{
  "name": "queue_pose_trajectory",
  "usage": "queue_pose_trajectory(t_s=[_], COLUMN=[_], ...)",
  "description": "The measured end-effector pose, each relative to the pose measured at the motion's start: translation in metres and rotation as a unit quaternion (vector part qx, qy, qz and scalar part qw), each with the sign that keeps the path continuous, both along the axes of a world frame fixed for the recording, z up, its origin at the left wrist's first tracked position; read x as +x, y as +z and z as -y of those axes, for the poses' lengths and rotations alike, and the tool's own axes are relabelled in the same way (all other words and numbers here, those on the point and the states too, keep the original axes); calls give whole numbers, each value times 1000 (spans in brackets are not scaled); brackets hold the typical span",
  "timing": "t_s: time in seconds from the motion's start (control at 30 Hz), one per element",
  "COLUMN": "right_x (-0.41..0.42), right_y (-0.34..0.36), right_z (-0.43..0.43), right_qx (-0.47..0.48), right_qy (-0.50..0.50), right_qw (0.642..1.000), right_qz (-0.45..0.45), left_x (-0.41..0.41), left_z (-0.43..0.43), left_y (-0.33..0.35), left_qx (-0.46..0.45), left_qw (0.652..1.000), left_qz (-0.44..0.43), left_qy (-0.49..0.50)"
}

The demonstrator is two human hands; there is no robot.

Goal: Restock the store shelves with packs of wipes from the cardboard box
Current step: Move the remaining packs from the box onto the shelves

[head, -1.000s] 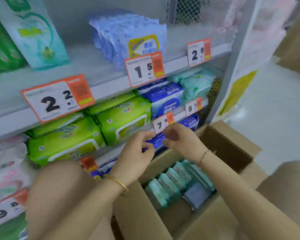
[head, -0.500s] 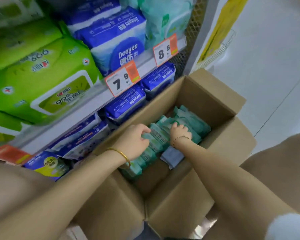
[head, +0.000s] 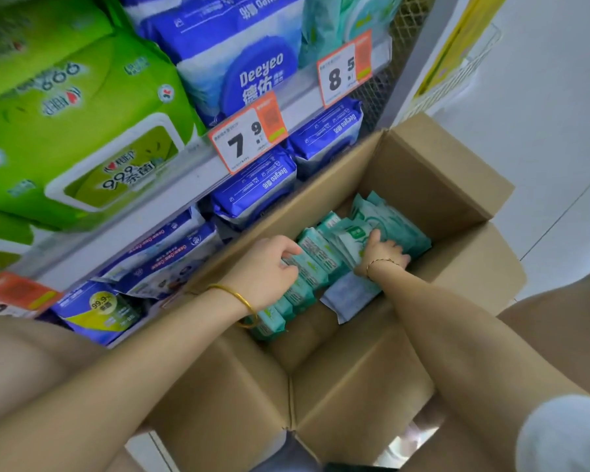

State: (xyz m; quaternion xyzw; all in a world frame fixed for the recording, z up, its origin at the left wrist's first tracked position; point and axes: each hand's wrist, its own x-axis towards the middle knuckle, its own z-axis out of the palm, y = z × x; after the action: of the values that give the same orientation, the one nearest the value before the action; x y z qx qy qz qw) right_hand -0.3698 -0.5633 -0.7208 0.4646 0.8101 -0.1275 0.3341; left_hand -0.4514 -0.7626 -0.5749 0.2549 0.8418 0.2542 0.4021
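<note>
Shelves [head: 171, 185]: grey, two tiers in view, stocked, along the box's left side. Box [head: 355, 386]: brown cardboard, flaps open, standing against the shelves' front edge on a pale floor. Green packs [head: 82, 137]: large, on the upper tier's left end. Blue packs [head: 239, 56]: on the upper tier right of the green ones, with more on the tier below, just beside the box's left wall. Teal packs [head: 324, 257]: a row standing on edge inside the box, running along its left wall toward the far corner; a pale flat sheet [head: 351, 294] lies on the box's bottom beside the row. Left hand [head: 266, 270]: inside the box at the left wall, fingers curled together over the tops of the teal packs. Right hand [head: 384, 253]: further along the same row, thumb against a pack's face, fingers curled down onto the packs. Price tags: "7.9" [head: 249, 137] and "8.5" [head: 344, 71], clipped to the upper tier's front edge. Bangle [head: 239, 298]: gold, on the left wrist.
</note>
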Motion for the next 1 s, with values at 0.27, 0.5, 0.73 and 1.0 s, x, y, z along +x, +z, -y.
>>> queue_pose_trajectory(t_s=[0.27,0.5,0.73,1.0], right_x=[-24,-20,4,-8], right_y=[64,154,227,291], right_z=[26,87,122,137], right_qx=[-142,-240,-345,-474], right_qy=[-25,82,113,109], right_qw=[980,941,860,782], right_qz=[-138,-226,-358,-390], left_x=[3,13,22,25], left_z=[6,33,71,131], left_y=[18,44,84,175], left_qx=[28,85,171,254], left_qw=[980,897,916,924], left_qz=[146,306,209,184], left_qy=[133,307,297,220])
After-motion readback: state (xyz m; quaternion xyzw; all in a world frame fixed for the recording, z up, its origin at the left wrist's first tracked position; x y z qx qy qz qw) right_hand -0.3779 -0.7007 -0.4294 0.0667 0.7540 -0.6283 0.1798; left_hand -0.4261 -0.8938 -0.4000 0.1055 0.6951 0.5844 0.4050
